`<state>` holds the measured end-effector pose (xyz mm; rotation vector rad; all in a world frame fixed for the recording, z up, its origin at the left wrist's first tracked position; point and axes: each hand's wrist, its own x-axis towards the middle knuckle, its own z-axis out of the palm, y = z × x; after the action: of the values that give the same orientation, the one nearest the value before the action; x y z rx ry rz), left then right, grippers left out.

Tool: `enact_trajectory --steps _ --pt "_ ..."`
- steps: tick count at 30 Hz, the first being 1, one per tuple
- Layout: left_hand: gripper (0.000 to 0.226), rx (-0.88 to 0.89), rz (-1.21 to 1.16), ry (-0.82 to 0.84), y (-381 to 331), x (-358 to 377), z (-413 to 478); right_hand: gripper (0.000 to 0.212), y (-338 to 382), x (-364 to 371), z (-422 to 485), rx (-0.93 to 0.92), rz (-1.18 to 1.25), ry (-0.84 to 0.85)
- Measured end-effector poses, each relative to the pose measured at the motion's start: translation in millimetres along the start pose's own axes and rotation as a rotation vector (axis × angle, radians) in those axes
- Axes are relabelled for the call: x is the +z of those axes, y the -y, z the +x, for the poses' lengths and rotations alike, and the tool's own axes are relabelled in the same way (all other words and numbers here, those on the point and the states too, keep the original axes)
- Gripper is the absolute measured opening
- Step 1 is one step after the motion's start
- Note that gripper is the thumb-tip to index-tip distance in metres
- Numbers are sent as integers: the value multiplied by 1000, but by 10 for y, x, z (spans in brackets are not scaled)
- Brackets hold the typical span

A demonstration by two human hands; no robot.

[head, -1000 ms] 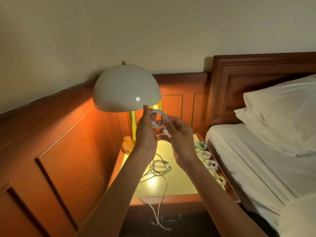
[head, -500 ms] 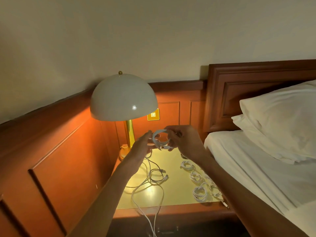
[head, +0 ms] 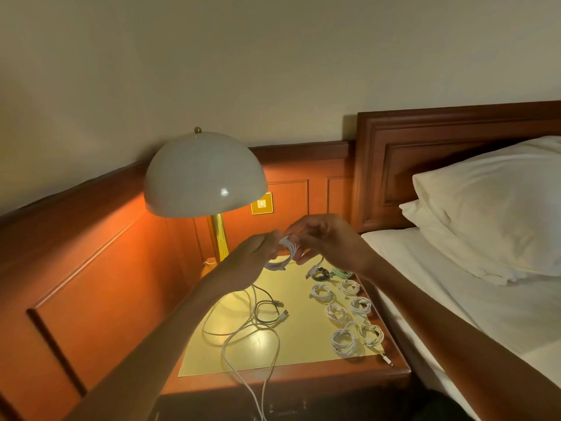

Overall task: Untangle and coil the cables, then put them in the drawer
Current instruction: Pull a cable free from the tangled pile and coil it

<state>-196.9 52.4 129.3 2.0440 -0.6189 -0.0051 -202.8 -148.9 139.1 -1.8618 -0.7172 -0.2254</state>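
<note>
My left hand (head: 247, 262) and my right hand (head: 326, 238) together hold a small coiled white cable (head: 283, 253) above the back of the nightstand top (head: 303, 354). Both grip the coil, left from below, right from above. Loose tangled white cables (head: 255, 323) lie on the left half of the top, and two strands hang over its front edge. Several coiled white cables (head: 343, 341) lie in two rows along the right side, with a black coil (head: 320, 273) and a green coil (head: 341, 272) at the back. The drawer front below is dark and hard to make out.
A white dome lamp (head: 205, 174) on a brass stem stands at the nightstand's back left. Wood panelling runs along the left and back, with a wall switch (head: 262, 203). The bed with white sheet (head: 455, 284) and pillow (head: 501, 205) is close on the right.
Both hands have come down with the coil from beside the lamp shade to just above the nightstand's back. The view has tilted, showing more of the coils on the right.
</note>
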Motion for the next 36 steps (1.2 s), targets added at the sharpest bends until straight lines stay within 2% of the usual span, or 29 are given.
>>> enact_trajectory --steps 3,7,11,13,15,18,20,22,24,29,31,34,36 --pt "33 67 -44 -45 -61 25 -24 15 -20 -56 -28 -30 -23 -21" --pt "34 120 -35 -51 10 20 -18 13 -117 -47 -71 -189 -231 -80" --pt "52 139 44 -38 81 60 -52 17 -237 -98 -27 -434 -643 -187" --pt "48 130 49 -62 90 85 -70 19 -249 -27 -28 -443 -802 -207" --pt "35 107 53 -108 98 115 -71 20 -196 91 -49 -328 -757 -250" --pt "33 86 59 -186 81 160 -66 15 -150 214 -41 -130 -545 -354" --pt "31 66 35 -216 72 177 -53 8 -149 274 -23 -3 -354 -357" --pt "32 63 60 -222 82 182 -36 6 -132 327 -33 151 -145 -326" --pt "37 80 138 -228 117 190 -24 7 -125 341 -55 284 -70 -293" --pt "37 92 312 -307 225 181 -16 19 -84 291 -115 527 229 -55" --pt "34 134 339 -311 237 175 -24 17 -74 294 -139 545 225 -42" --pt "36 194 391 -293 294 207 -23 23 -86 341 -145 536 68 -89" --pt "34 225 428 -299 322 201 -15 22 -72 347 -138 560 81 -77"
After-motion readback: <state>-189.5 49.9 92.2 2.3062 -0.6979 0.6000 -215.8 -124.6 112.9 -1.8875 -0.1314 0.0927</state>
